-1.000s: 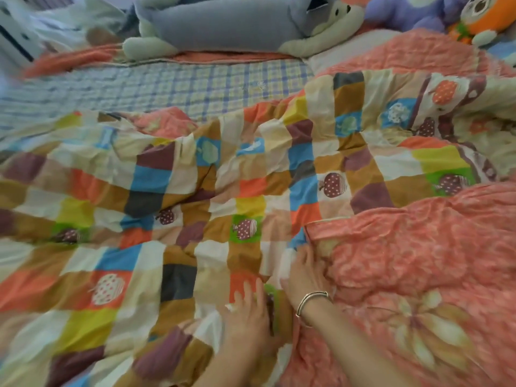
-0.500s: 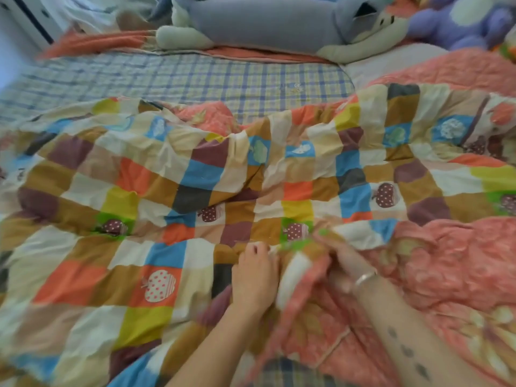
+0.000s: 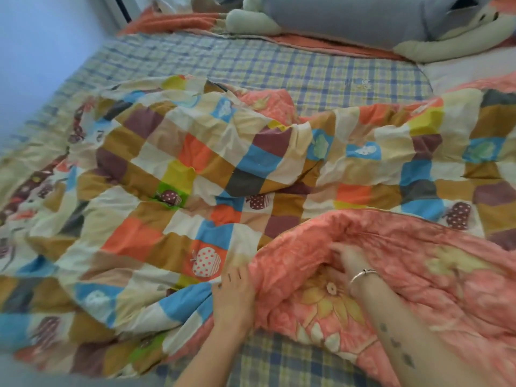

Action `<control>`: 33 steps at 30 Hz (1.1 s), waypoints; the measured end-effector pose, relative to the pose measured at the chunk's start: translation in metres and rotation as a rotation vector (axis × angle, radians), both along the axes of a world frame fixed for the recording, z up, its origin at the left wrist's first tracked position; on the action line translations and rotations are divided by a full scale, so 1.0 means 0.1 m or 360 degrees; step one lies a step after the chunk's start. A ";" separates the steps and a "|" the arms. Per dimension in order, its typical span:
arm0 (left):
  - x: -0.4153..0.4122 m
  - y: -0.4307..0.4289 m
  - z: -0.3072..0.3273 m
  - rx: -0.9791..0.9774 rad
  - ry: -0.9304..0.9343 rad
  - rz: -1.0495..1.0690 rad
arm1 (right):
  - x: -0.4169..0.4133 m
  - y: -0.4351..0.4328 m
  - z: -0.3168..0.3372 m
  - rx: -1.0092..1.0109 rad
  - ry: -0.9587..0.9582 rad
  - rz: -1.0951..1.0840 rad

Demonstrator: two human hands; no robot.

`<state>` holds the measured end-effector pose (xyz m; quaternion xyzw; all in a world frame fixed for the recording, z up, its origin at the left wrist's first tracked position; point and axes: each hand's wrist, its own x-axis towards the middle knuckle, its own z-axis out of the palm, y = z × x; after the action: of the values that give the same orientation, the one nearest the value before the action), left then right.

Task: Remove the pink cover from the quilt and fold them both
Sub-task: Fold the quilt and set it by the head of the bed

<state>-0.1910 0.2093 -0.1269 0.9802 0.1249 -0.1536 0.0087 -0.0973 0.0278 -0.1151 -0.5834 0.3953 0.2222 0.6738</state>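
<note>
A patchwork quilt (image 3: 212, 174) of coloured squares lies crumpled across most of the bed. The pink floral cover (image 3: 418, 261) is bunched up at the right front, and its edge overlaps the patchwork. My left hand (image 3: 233, 294) sits where the two fabrics meet, with its fingers curled on the patchwork edge. My right hand (image 3: 347, 261), with a bracelet on the wrist, grips a fold of the pink cover; its fingertips are buried in the fabric. A strip of pink also shows under the patchwork's far edge (image 3: 268, 103).
A plaid bed sheet (image 3: 279, 62) shows beyond the quilt and in a patch at the front between my arms. A long grey plush toy (image 3: 349, 20) lies along the head of the bed. A pale wall borders the bed on the left.
The pink cover has been drawn back and bunched higher toward the right, baring plaid sheet at the front. My right hand moved from the seam into the pink folds. The view shifted left.
</note>
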 end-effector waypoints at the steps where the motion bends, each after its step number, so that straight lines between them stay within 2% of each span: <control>1: 0.03 -0.05 0.02 -0.0033 -0.0070 -0.0066 | -0.08 0.07 -0.01 -0.0097 0.0075 0.0158; 3: 0.04 -0.16 0.01 -0.0158 -0.0217 -0.0217 | -0.24 0.27 0.09 -0.0118 0.0233 0.0570; 5: 0.07 -0.21 0.15 -0.0200 -0.0353 -0.0296 | -0.35 0.50 0.26 0.0258 0.0372 0.0793; 7: 0.10 -0.15 0.32 -0.0311 -0.0427 -0.0282 | -0.40 0.68 0.39 0.0552 0.0363 0.0764; 9: 0.12 -0.01 0.47 -0.0394 -0.0414 -0.0225 | -0.35 0.79 0.42 0.0633 0.0233 0.0747; 11: 0.09 0.13 0.55 -0.0472 -0.0557 -0.0076 | -0.26 0.93 0.46 0.0544 0.0137 0.0754; 13: 0.04 0.21 0.63 -0.0709 -0.0537 0.0249 | -0.18 1.05 0.50 0.0280 -0.0006 0.0787; 15: -0.04 0.31 0.67 -0.0825 -0.0504 0.0520 | -0.10 1.13 0.58 0.0198 -0.0132 0.0691; 17: -0.18 0.50 0.68 -0.0646 -0.0352 0.0631 | 0.00 1.15 0.72 0.0338 -0.0199 0.0486; 20: -0.46 0.86 0.68 -0.0207 0.0034 0.0631 | 0.19 1.10 0.93 0.0650 -0.0250 0.0211; 22: -0.63 1.09 0.71 0.0082 0.0242 0.0579 | 0.31 1.07 0.99 0.0704 -0.0287 0.0127; 23: -0.67 1.20 0.73 0.0188 0.0246 0.0560 | 0.35 1.06 1.00 0.0691 -0.0302 0.0122; 24: -0.67 1.30 0.78 0.0282 0.0183 0.0558 | 0.38 1.06 0.99 0.0675 -0.0307 0.0120; 26: -0.55 1.53 0.92 0.0456 -0.0186 0.0547 | 0.40 1.07 0.96 0.0657 -0.0295 0.0080; 29: -0.21 1.85 1.24 0.0718 -0.0669 0.0342 | 0.42 1.10 0.88 0.0619 -0.0242 -0.0013; 33: 0.33 2.17 1.70 0.1056 -0.0907 -0.0004 | 0.44 1.20 0.79 0.0542 -0.0246 -0.0038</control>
<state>-0.1580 0.4267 0.0427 0.9333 0.1589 0.1713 -0.2727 -0.0537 0.1478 -0.0358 -0.4714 0.3060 0.2323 0.7938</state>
